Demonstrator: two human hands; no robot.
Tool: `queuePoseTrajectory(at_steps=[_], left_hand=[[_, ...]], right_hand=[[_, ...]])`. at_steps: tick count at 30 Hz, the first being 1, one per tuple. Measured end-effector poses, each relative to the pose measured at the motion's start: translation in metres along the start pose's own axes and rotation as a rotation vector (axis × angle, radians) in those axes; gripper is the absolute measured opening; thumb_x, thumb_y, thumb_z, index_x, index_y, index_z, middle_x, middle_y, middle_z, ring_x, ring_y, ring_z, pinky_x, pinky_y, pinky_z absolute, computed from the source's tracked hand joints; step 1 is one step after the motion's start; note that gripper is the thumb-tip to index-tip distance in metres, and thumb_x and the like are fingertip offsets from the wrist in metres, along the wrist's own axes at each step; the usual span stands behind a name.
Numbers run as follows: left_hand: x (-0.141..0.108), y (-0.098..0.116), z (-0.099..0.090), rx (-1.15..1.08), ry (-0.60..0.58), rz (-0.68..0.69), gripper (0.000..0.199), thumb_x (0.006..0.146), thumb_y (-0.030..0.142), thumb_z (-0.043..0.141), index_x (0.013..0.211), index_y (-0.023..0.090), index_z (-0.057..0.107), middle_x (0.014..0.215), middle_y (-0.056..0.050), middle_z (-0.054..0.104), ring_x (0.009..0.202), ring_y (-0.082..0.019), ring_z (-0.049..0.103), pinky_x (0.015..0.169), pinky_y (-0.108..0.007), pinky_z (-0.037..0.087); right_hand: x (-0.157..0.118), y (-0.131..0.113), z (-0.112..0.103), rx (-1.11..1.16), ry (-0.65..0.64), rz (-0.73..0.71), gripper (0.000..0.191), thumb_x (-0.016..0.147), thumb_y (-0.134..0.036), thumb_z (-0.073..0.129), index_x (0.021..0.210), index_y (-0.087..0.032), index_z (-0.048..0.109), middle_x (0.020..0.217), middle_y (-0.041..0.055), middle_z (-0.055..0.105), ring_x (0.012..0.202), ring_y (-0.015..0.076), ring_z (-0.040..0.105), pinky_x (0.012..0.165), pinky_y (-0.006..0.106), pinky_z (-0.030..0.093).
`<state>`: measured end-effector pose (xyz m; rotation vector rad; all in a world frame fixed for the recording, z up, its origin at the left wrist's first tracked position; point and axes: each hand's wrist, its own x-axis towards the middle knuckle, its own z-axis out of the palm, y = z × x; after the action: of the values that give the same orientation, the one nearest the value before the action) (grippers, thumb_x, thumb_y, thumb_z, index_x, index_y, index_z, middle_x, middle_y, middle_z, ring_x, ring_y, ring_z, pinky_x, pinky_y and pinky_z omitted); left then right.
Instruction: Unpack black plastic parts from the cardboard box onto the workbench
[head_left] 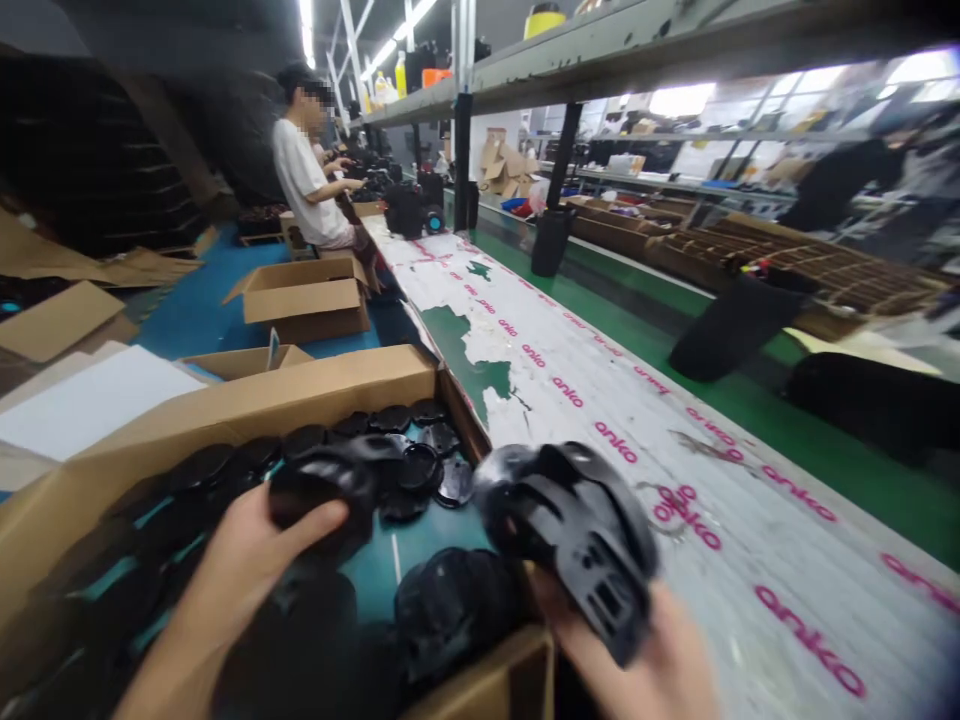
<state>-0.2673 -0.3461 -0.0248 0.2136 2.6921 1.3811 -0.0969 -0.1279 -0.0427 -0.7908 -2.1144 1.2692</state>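
Observation:
My left hand (251,545) is closed around a dark, rounded black plastic part (322,475), blurred by motion, above a large open cardboard box (330,385). My right hand (637,650) grips a black plastic housing (581,530) with curved arms and rectangular slots, tilted over the box's right side and the table edge. Its fingers are partly hidden behind the housing. Inside the box, several round black parts (416,470) lie in rows on a teal surface. A cluster of black parts (457,610) sits in the near right corner.
A long table (555,350) with torn, "anko"-printed white covering runs away on the right. A metal shelf (600,60) hangs above it on posts. Another open carton (304,305) stands on the blue floor. Farther back, a person in a white shirt (300,175) works at the table.

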Motion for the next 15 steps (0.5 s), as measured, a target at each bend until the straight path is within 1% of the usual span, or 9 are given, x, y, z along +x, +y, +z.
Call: queuePoseTrajectory(at_steps=[2, 4, 5, 6, 9, 11, 12, 13, 15], left_hand=[[0.014, 0.048, 0.055, -0.024, -0.05, 0.198, 0.061, 0.061, 0.07, 0.071, 0.09, 0.016, 0.066, 0.084, -0.001, 0.072, 0.078, -0.022, 0.066, 0.072, -0.03, 0.054], [0.022, 0.091, 0.111, -0.019, -0.077, 0.414, 0.047, 0.072, 0.057, 0.072, 0.1, 0.02, 0.065, 0.093, -0.001, 0.071, 0.088, -0.021, 0.064, 0.08, -0.031, 0.053], [0.023, 0.11, 0.139, 0.025, -0.057, 0.51, 0.048, 0.069, 0.057, 0.074, 0.094, 0.017, 0.064, 0.093, -0.005, 0.069, 0.095, -0.025, 0.061, 0.084, -0.036, 0.051], [0.021, 0.126, 0.164, 0.079, -0.066, 0.617, 0.052, 0.065, 0.06, 0.075, 0.088, 0.014, 0.063, 0.095, -0.009, 0.066, 0.104, -0.03, 0.056, 0.089, -0.042, 0.049], [0.006, 0.157, 0.226, 0.227, -0.216, 0.88, 0.057, 0.07, 0.053, 0.073, 0.103, 0.008, 0.059, 0.104, -0.016, 0.061, 0.121, -0.041, 0.042, 0.086, -0.05, 0.051], [-0.008, 0.165, 0.251, 0.296, -0.346, 0.985, 0.063, 0.07, 0.044, 0.078, 0.109, 0.001, 0.054, 0.11, -0.021, 0.058, 0.124, -0.045, 0.038, 0.092, -0.053, 0.049], [-0.014, 0.167, 0.258, 0.315, -0.405, 1.014, 0.065, 0.069, 0.04, 0.079, 0.112, -0.001, 0.052, 0.117, -0.024, 0.055, 0.127, -0.045, 0.035, 0.099, -0.057, 0.042], [-0.018, 0.169, 0.262, 0.322, -0.464, 1.029, 0.066, 0.07, 0.036, 0.079, 0.116, -0.002, 0.05, 0.125, -0.027, 0.05, 0.131, -0.046, 0.032, 0.106, -0.06, 0.034], [-0.022, 0.169, 0.262, 0.305, -0.586, 1.033, 0.066, 0.075, 0.029, 0.073, 0.127, 0.003, 0.043, 0.142, -0.028, 0.035, 0.138, -0.044, 0.021, 0.112, -0.065, 0.018]], right_hand=[[0.005, 0.019, -0.048, -0.205, 0.202, -0.031, 0.044, 0.074, -0.048, 0.062, 0.109, -0.022, 0.06, 0.127, 0.0109, 0.053, 0.111, 0.034, 0.054, 0.095, 0.045, 0.043], [0.012, 0.045, -0.086, -0.635, 0.35, -0.164, 0.044, 0.078, -0.047, 0.054, 0.107, -0.015, 0.061, 0.128, 0.0187, 0.05, 0.117, 0.0413, 0.049, 0.095, 0.055, 0.041], [0.014, 0.059, -0.1, -0.753, 0.37, -0.183, 0.048, 0.078, -0.048, 0.052, 0.109, -0.012, 0.061, 0.124, 0.0219, 0.05, 0.117, 0.0438, 0.048, 0.092, 0.057, 0.042], [0.015, 0.072, -0.11, -0.864, 0.338, -0.185, 0.051, 0.079, -0.048, 0.05, 0.113, -0.01, 0.06, 0.121, 0.0239, 0.05, 0.115, 0.0449, 0.05, 0.088, 0.058, 0.045], [0.009, 0.103, -0.123, -1.095, 0.193, -0.138, 0.058, 0.085, -0.047, 0.047, 0.132, -0.014, 0.048, 0.125, 0.0265, 0.046, 0.118, 0.0477, 0.048, 0.081, 0.059, 0.049], [-0.001, 0.115, -0.125, -1.166, 0.126, -0.113, 0.06, 0.088, -0.045, 0.046, 0.141, -0.017, 0.036, 0.133, 0.0276, 0.039, 0.126, 0.0491, 0.042, 0.082, 0.058, 0.049], [-0.007, 0.119, -0.126, -1.173, 0.104, -0.109, 0.063, 0.088, -0.045, 0.046, 0.143, -0.016, 0.032, 0.135, 0.0292, 0.037, 0.128, 0.0502, 0.039, 0.082, 0.058, 0.05], [-0.011, 0.122, -0.127, -1.167, 0.096, -0.106, 0.066, 0.089, -0.045, 0.046, 0.145, -0.014, 0.028, 0.136, 0.0312, 0.033, 0.129, 0.0516, 0.038, 0.082, 0.058, 0.05], [-0.019, 0.126, -0.132, -1.149, 0.078, -0.097, 0.074, 0.088, -0.049, 0.047, 0.147, -0.013, 0.023, 0.137, 0.0344, 0.029, 0.129, 0.054, 0.037, 0.081, 0.058, 0.051]])
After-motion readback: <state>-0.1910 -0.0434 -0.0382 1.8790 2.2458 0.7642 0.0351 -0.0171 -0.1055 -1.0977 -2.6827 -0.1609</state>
